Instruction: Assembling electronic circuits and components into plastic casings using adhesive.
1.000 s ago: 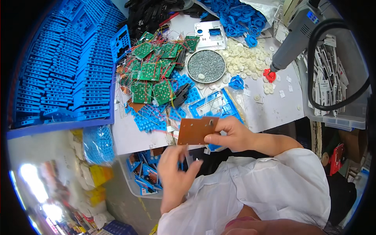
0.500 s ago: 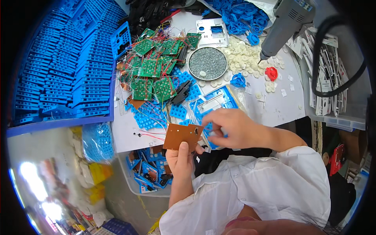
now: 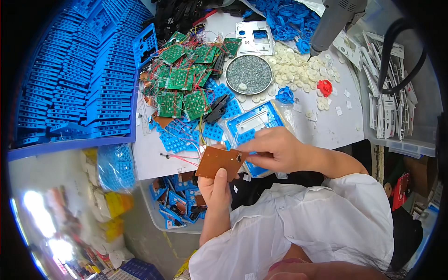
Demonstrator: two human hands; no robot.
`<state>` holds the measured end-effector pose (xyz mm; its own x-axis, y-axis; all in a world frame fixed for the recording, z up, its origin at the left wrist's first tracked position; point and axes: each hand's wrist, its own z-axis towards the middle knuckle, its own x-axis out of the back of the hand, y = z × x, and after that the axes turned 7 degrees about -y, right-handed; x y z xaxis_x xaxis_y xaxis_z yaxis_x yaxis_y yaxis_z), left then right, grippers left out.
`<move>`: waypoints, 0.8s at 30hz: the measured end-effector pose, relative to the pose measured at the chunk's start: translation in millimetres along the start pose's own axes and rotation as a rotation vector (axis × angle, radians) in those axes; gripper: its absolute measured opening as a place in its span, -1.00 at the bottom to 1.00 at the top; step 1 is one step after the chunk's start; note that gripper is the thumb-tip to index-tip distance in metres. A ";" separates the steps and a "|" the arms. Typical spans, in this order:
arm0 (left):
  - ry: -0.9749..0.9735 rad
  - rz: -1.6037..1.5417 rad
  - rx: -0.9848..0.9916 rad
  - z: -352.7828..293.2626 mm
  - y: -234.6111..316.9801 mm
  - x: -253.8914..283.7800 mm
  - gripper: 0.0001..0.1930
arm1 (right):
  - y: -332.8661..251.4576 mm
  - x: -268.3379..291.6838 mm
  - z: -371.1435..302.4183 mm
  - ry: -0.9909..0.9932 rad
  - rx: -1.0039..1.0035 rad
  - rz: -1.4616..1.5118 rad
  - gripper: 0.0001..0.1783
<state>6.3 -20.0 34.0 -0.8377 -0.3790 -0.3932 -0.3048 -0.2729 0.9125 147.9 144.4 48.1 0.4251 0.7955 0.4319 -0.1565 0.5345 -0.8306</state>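
Observation:
My left hand [image 3: 213, 189] grips a brown circuit board [image 3: 219, 162] by its lower edge, the thumb lying on its plain side. Thin wires with small parts at their ends trail from the board's left. My right hand [image 3: 275, 148] is at the board's upper right corner, its fingers pinched together; whatever is between them is too small to make out. Just behind that hand a blue plastic housing [image 3: 254, 122] lies on a clear plastic bag, partly covered by the fingers.
Green circuit boards [image 3: 182, 78] with wires are heaped at the back left. Beside them stand a round dish of screws [image 3: 249, 74] and white plastic discs [image 3: 294, 67]. An electric screwdriver [image 3: 333, 28] hangs at the right. Blue housings fill a crate [image 3: 70, 149]; white panels fill a bin [image 3: 406, 145].
The brown board has tilted, its left side turned downward. My right hand has lowered slightly, and its fingers have closed together at the board's corner.

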 end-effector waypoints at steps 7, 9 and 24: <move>-0.047 0.089 -0.048 5.5 -15.7 9.7 -0.52 | -8.7 20.4 -7.1 -0.246 -0.287 0.349 -0.72; -0.128 -0.027 0.013 8.1 -10.1 6.9 -0.57 | -10.0 25.2 -9.5 -0.288 -0.320 0.384 -0.75; -0.493 -0.008 0.492 14.2 16.4 9.6 -0.69 | -19.6 137.0 -76.4 -0.242 -0.198 -0.284 -0.75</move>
<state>-13.2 -15.6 46.8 -0.9071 0.0990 -0.4092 -0.3842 0.2028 0.9007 277.3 221.1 96.7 0.2012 0.6814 0.7037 0.1213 0.6955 -0.7082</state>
